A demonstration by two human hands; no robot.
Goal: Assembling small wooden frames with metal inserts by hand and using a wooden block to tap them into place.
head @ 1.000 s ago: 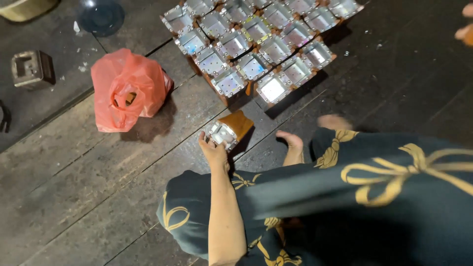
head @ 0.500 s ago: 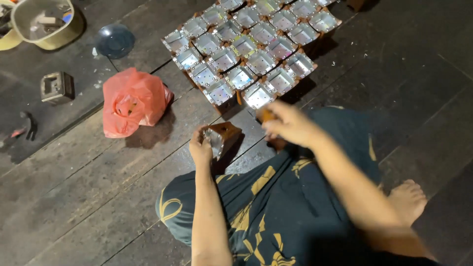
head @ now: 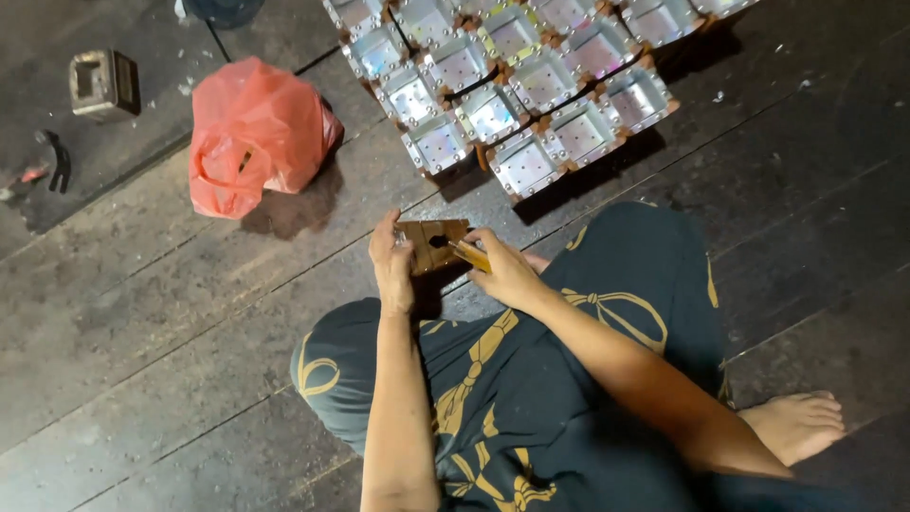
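- The left hand point(head: 391, 265) has its fingers closed round the left edge of a small brown box point(head: 432, 245), thumb side toward the near; the box is held just above the floor, in front of the person's knee, its brown face turned up with a dark hole in it
- The right hand point(head: 502, 270) has its fingers pinched together on a slim yellowish tool point(head: 468, 254); the tool's tip lies against the box, at or just beside the dark hole; whether it goes into the hole I cannot tell
- Both hands meet at the box, the left on its left side, the right on its right
- The surface is a floor point(head: 152, 322) of dark, worn wooden planks running slantwise, with gaps between the boards; the light is dim
- The person sits on the floor in dark cloth with a yellow pattern point(head: 531, 398); a bare foot point(head: 791, 427) shows at the near right
- Far from the hands, a cluster of small square boxes lined with shiny foil point(head: 517, 90) stands in close rows, open side up; the nearest of them is just beyond the held box
- To the far left lies a red plastic bag point(head: 256, 133), crumpled, well apart from the hands
- Farther left stands a small square metal block point(head: 102, 83); near the left edge lies a dark hand tool point(head: 52, 161)
- Nothing lies between the hands and the foil-lined rows
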